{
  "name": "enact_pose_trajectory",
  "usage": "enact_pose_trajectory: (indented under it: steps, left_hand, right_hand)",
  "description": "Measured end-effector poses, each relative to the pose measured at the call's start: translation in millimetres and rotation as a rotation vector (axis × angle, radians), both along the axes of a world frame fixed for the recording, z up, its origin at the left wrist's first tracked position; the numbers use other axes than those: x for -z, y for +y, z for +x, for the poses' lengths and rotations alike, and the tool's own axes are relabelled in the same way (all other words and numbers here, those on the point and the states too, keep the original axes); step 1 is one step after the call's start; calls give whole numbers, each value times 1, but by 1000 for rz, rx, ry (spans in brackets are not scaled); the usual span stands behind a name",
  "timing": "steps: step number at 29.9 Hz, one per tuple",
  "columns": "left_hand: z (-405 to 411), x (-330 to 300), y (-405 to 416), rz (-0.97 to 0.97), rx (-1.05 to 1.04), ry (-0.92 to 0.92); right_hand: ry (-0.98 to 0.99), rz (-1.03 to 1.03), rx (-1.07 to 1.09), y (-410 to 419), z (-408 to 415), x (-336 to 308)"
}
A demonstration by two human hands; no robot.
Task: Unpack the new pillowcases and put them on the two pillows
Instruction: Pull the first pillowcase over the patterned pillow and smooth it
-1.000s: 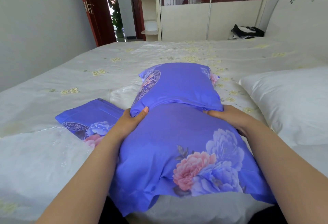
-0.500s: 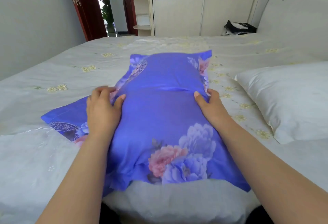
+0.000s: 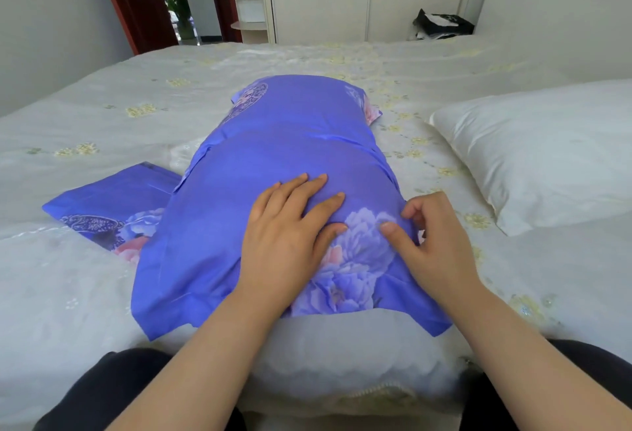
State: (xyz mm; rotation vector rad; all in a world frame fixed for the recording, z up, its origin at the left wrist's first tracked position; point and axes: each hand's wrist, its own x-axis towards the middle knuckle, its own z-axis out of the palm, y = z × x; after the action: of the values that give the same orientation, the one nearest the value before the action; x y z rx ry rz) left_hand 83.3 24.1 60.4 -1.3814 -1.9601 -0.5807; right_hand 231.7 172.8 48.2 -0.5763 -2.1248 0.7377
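A pillow in a purple floral pillowcase [image 3: 273, 170] is laid lengthwise near the middle of the bed [image 3: 102, 95], its open end hanging flat toward the near edge. The left hand [image 3: 287, 229] is pressed flat on the pillowcase, with fingers straight and spread on the fabric; nothing is gripped by it. The right hand [image 3: 434, 242] is set just beside it on the printed flowers, and a fold of the fabric is pinched between its thumb and curled fingers. A second pillowcase [image 3: 113, 205], still folded, is laid flat toward the left edge of the bed, touching the covered pillow's side. A bare white pillow [image 3: 540, 153] is placed toward the right edge, by the headboard [image 3: 561, 10]. A black-and-white bag [image 3: 441, 23] is seen beyond the far edge.
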Motion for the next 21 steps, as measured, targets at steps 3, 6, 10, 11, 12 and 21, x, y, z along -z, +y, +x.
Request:
enact_pose_trajectory:
  steps: [3, 6, 10, 11, 12, 21]
  left_hand:
    - [6, 7, 5, 106, 34, 24]
    - [14, 14, 8, 191, 54, -14]
    - [19, 13, 7, 157, 41, -62]
    - [20, 13, 7, 137, 35, -71]
    - [20, 13, 7, 114, 29, -78]
    - [25, 20, 13, -78, -69, -155]
  right_hand:
    - [-164, -47, -17, -4, 10, -3]
    - [-290, -70, -85, -2, 20, -4]
    - [-440, -38, -80, 4, 32, -2]
    - [-485, -12, -64, 4, 34, 0]
    - [-505, 19, -47, 3, 34, 2]
    - [286, -277, -17, -42, 20, 5]
